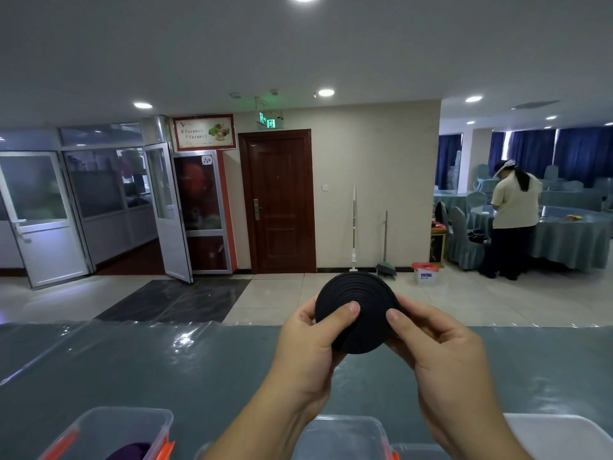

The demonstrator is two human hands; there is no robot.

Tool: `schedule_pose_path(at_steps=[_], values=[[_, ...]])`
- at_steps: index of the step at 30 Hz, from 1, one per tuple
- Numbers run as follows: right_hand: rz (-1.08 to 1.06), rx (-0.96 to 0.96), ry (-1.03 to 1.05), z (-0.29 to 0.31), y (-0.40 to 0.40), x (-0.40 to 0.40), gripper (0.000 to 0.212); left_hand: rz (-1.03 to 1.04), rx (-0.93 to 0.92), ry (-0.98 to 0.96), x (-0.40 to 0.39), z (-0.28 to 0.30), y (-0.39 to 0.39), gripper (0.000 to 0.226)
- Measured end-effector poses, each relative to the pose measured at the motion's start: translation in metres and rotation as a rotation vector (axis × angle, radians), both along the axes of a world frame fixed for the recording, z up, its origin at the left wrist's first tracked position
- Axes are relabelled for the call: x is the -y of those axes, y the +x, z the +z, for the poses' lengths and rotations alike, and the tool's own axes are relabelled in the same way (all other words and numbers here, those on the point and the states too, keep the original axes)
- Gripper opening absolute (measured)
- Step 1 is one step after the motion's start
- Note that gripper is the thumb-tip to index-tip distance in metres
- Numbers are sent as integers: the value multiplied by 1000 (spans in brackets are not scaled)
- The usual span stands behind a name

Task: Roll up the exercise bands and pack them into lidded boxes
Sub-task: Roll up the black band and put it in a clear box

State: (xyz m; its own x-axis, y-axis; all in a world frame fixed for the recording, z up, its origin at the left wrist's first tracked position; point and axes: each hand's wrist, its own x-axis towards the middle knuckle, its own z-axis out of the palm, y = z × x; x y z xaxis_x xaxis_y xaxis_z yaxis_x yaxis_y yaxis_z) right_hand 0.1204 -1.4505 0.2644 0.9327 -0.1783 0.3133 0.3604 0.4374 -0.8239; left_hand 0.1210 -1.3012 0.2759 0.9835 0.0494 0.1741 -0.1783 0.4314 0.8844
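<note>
A black exercise band (356, 295), wound into a tight flat coil, is held up in the air above the table. My left hand (306, 343) grips its left side with the thumb pressed on the coil's face. My right hand (441, 346) pinches its right edge, thumb on the front. A clear plastic box with orange clips (109, 433) stands at the near left and holds something purple. A second clear box (345, 433) sits at the near edge under my wrists, partly hidden by my arms.
The table (166, 366) has a grey cloth under shiny clear plastic. A white lid or box (557, 433) lies at the near right. Beyond the table are a tiled floor, a brown door, and a person standing at a round table far right.
</note>
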Motion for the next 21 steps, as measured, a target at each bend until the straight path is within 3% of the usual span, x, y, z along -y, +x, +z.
schedule_pose_path(at_steps=[6,10,14,19,21], values=[[56,-16,-147,4,9,17,25,-82,-50,264,-20,7,2,32],[20,6,-114,4,11,16,18,-65,-9,206,-18,7,1,43],[58,-30,-65,-3,5,7,29,-17,-26,111,-8,1,0,33],[106,-51,-165,-12,5,17,29,-15,-97,225,-12,-6,-1,39],[137,-49,-290,-16,7,24,32,-15,-136,287,-14,-8,-1,28]])
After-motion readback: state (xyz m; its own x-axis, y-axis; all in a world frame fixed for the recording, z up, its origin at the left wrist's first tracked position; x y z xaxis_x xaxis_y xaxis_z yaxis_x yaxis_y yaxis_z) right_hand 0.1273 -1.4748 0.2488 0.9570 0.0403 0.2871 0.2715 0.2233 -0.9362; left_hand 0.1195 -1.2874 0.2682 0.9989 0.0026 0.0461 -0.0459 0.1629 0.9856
